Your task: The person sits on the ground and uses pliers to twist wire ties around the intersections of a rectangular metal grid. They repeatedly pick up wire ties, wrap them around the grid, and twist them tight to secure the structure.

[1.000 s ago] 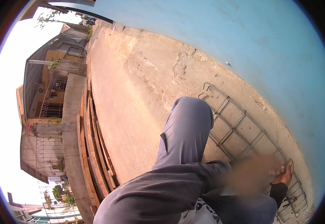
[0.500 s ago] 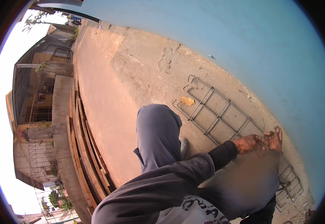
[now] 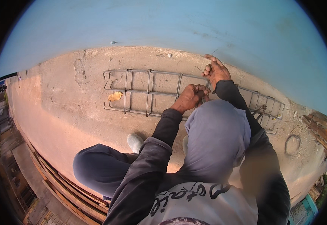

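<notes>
- Nearest to the camera, a white shirt with dark lettering [image 3: 201, 204] and dark grey sleeves are seen, with two bent knees in grey trousers [image 3: 216, 138].
- A light shoe [image 3: 134, 141] is placed on the concrete ground [image 3: 58, 112], between the knees.
- The left hand [image 3: 191, 96] is closed into a fist over a bar of the steel cage [image 3: 148, 92]; what is gripped inside cannot be told.
- The right hand [image 3: 215, 69] is held at the far bar of the cage, fingers half open, and a thin wire [image 3: 213, 52] is pinched there.
- The cage is laid flat on the ground, along the blue wall [image 3: 171, 22].
- A dry yellow leaf [image 3: 115, 96] is seen inside the cage, at its left end.
</notes>
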Motion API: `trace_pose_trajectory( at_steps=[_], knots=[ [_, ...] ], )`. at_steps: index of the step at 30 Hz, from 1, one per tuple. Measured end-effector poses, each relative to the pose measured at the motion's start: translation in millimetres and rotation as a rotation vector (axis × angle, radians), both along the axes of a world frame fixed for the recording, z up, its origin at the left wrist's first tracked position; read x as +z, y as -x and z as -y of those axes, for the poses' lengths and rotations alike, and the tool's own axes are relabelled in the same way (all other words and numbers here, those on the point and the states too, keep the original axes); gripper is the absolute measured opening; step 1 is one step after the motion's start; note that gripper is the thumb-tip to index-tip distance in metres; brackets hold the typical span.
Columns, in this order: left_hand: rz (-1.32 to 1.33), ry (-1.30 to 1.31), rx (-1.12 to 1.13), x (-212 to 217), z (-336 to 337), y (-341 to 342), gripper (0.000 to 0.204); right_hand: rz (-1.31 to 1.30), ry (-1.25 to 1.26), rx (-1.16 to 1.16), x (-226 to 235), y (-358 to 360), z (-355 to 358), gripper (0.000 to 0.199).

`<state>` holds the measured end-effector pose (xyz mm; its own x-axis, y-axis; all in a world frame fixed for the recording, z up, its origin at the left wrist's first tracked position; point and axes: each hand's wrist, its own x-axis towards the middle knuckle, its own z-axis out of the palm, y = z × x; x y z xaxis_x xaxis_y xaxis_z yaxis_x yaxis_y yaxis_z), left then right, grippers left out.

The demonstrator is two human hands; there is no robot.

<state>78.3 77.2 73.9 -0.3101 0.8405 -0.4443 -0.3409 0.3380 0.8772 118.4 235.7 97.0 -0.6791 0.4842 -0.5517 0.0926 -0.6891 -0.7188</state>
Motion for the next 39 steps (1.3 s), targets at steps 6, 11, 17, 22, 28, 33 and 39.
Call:
trace_pose_trajectory(
  at_steps=[6, 11, 17, 22, 28, 33, 39],
  knots=[
    [-0.107, 0.126, -0.173, 14, -10, 13, 0.032, 0.31, -0.226, 0.055, -3, -52, -6, 0.028],
    [-0.58, 0.136, 0.004, -35, -43, 44, 0.034, 0.502, -0.844, 0.589, -95, -136, -18, 0.03],
    [-0.68, 0.206, -0.224, -74, -86, 36, 0.033, 0.419, -0.389, 0.528, -163, -162, -18, 0.02],
    [-0.661, 0.281, -0.313, -91, -101, 39, 0.03, 0.369, -0.196, 0.355, -125, -107, -6, 0.021],
    [-0.638, 0.165, -0.135, -115, -106, 54, 0.02, 0.252, -0.39, 0.294, -150, -79, 0, 0.028],
    [-0.545, 0.173, 0.176, -93, -95, 32, 0.014, 0.594, -0.242, 0.155, -122, -69, 13, 0.031],
    [-0.512, 0.105, 0.265, -62, -95, 15, 0.019, 0.701, -0.869, 0.299, -164, -77, -13, 0.029]
  ],
)
